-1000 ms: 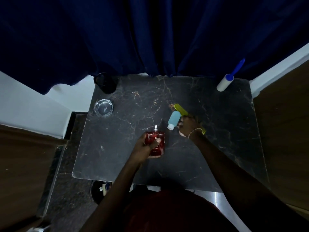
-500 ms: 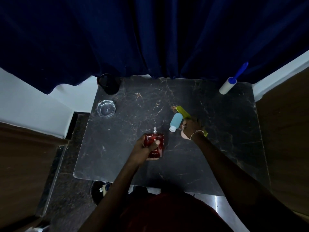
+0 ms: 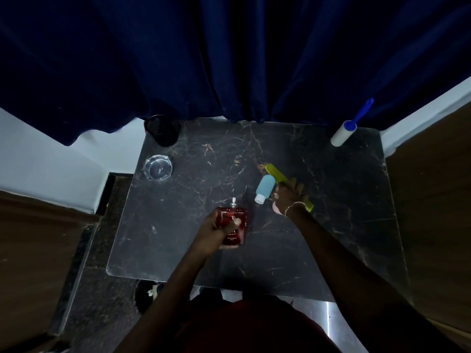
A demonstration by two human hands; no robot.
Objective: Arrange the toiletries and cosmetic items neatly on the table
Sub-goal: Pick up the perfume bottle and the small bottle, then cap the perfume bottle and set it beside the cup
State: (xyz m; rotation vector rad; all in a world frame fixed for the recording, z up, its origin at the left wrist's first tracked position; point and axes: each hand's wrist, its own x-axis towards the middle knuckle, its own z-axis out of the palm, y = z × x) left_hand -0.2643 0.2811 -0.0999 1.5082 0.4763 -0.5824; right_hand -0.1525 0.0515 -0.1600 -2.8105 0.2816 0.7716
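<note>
A dark marble table (image 3: 344, 225) holds the items. My left hand (image 3: 212, 231) grips a red square perfume bottle (image 3: 233, 226) with a bare spray nozzle, near the table's middle front. My right hand (image 3: 286, 196) is closed around a yellow-green comb (image 3: 274, 173), which sticks out past the fingers towards the back left and past the wrist at the right. A small light-blue bottle (image 3: 265, 187) with a white cap lies on its side right beside that hand, touching the comb.
A black cup (image 3: 163, 131) stands at the back left corner, a clear glass ashtray (image 3: 158, 167) in front of it. A white lint roller (image 3: 344, 132) with a blue handle lies at the back right corner. A dark blue curtain (image 3: 229, 59) hangs behind the table.
The camera view has shifted slightly. Both hands keep their hold and have barely moved.
</note>
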